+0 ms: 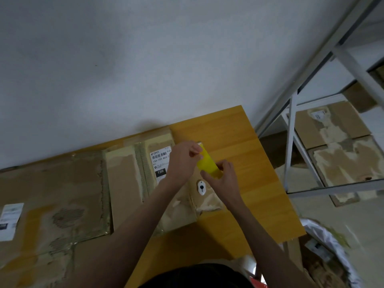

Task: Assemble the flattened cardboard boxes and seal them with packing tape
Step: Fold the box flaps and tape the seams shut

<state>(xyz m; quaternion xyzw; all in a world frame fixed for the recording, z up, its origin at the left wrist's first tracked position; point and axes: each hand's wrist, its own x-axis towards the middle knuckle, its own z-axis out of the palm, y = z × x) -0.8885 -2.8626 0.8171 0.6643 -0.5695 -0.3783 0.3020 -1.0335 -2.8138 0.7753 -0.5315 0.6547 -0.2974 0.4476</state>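
Nearest on the wooden table (239, 142), two flattened cardboard boxes (62, 194) lie side by side, neither yet folded up. Just beyond their right edge, both hands work one yellow strip of packing tape (207, 165): the left hand (184, 161) pinches its far end, the right hand (220, 177) pinches its near end. This looks like tape preparation; next the boxes likely need erecting. Farther right, a metal shelf (311, 113) holds at least two more boxes.

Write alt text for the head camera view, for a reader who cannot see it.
Both hands hold a yellow strip of tape above flattened cardboard boxes on a wooden table: the left hand pinches its far end, the right hand its near end. A metal shelf with more cardboard stands to the right.
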